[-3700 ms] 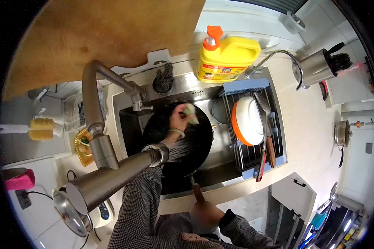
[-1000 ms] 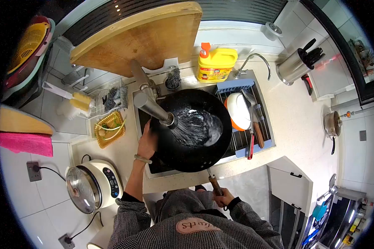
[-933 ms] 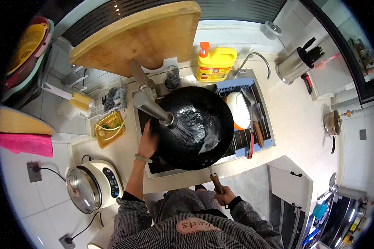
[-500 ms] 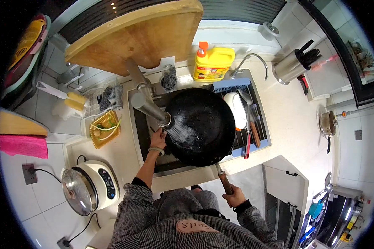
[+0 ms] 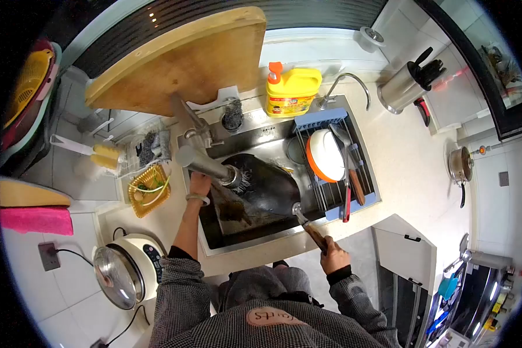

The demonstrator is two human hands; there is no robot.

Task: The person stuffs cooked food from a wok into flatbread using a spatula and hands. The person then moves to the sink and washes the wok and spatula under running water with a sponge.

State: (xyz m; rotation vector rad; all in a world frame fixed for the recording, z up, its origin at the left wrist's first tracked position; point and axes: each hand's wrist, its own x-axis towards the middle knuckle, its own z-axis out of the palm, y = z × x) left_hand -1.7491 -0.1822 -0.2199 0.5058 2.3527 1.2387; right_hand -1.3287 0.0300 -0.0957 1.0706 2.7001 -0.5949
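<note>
A black wok (image 5: 267, 188) lies tilted low in the steel sink (image 5: 217, 235), its inside turned away from view. My right hand (image 5: 334, 257) is wrapped round the wooden end of the wok's handle, in front of the counter edge. Water runs from the grey faucet (image 5: 206, 164) onto the wok. Beside the faucet head, at the sink's left side, is my left hand (image 5: 200, 184); its fingers are partly hidden, and what they hold cannot be made out.
Right of the wok, a rack (image 5: 322, 119) bears a white and orange bowl (image 5: 327, 155) and utensils. Behind stands a yellow jug (image 5: 293, 93). A yellow basket (image 5: 149, 190) and a cooker (image 5: 127, 269) are at left; a knife holder (image 5: 400, 90) is back right.
The wok has tipped from lying open under the water to a steep tilt down in the sink. My left hand has moved left and up, and my right hand slightly right and up.
</note>
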